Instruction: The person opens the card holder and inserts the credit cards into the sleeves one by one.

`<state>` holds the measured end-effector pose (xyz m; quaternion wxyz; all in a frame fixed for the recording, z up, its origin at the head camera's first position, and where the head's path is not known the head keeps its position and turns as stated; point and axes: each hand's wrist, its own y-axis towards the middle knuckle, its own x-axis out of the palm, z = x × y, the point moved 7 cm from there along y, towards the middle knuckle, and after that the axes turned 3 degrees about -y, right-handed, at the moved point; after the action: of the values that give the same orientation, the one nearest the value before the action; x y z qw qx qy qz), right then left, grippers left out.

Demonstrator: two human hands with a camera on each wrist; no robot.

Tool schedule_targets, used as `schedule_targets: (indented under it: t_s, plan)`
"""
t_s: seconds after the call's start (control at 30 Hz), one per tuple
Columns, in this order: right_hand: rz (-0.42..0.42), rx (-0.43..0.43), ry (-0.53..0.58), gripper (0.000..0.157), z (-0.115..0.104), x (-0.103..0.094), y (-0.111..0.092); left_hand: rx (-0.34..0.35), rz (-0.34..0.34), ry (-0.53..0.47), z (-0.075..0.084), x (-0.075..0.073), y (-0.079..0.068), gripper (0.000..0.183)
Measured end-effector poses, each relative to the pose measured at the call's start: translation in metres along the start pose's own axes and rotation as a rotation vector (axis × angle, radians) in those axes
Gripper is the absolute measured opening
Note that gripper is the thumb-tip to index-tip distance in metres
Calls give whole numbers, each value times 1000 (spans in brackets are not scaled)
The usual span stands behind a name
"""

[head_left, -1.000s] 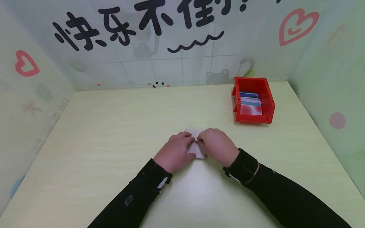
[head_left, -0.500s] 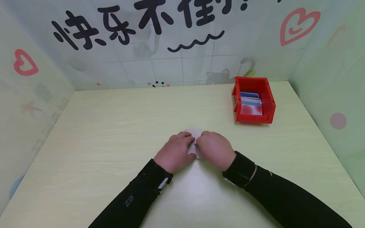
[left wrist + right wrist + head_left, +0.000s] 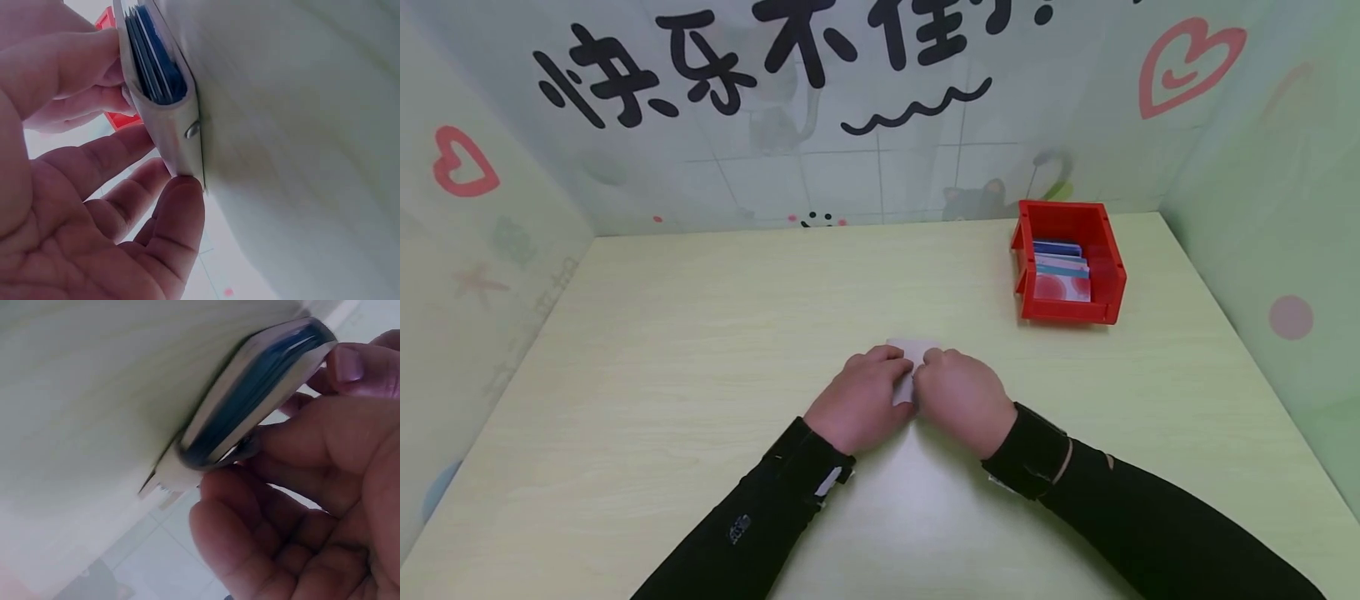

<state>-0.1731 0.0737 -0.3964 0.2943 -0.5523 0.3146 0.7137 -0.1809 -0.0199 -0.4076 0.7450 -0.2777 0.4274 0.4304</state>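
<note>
A pale pinkish card holder (image 3: 904, 389) lies on the table between the two hands. Blue-edged cards (image 3: 153, 59) show inside its cover in the left wrist view, and a round metal snap stud (image 3: 192, 129) sits on its side. My left hand (image 3: 859, 402) holds the holder's left part, fingers over the top and thumb at the near edge. With thumb and curled fingers, my right hand (image 3: 964, 398) pinches the right side, where a dark strap end (image 3: 247, 447) shows under the thumb in the right wrist view. The right hand hides most of that side from above.
A red plastic bin (image 3: 1070, 312) stands at the back right, holding several upright cards or booklets (image 3: 1062, 287). Printed wall panels (image 3: 737, 183) bound the light wooden table (image 3: 700, 333) at the back and both sides.
My right hand has shifted slightly left and nearer the body, covering more of the card holder's right side and the small dark part seen earlier. The left hand stays in place.
</note>
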Motion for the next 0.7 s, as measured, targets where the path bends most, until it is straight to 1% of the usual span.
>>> schedule_targets:
  t_s: [0.13, 0.27, 0.33, 0.4, 0.43, 0.5, 0.57, 0.63, 0.67, 0.7]
  plan:
    - [29, 10, -25, 14, -5, 0, 0, 6, 9, 9, 0, 0, 1, 44]
    - [42, 12, -54, 14, -7, 0, -1, 2, 5, 12, -2, 1, 1, 45]
    - [37, -1, -63, 13, -7, -1, -1, -5, 2, 12, -3, 2, 1, 46]
    - [22, -31, -50, 13, -6, -1, -1, -15, 0, 8, -4, 2, 0, 47]
    - [9, -38, -20, 13, -4, -1, -1, -20, -1, 7, -5, 2, -1, 47]
    - [-36, -7, 107, 14, 5, 0, 0, -42, -11, -4, -7, 3, -2, 48]
    - [-72, 62, 267, 15, 17, 1, 0, -69, -19, -19, -9, 2, -4, 50]
    - [-73, 166, 402, 16, 31, 1, 0, -96, -17, -25, -11, 1, -5, 54]
    - [-69, 214, 450, 19, 37, 2, -1, -111, -11, -25, -12, -1, -5, 55]
    - [-61, 246, 471, 25, 42, 2, -1, -119, 0, -19, -13, -3, -5, 58]
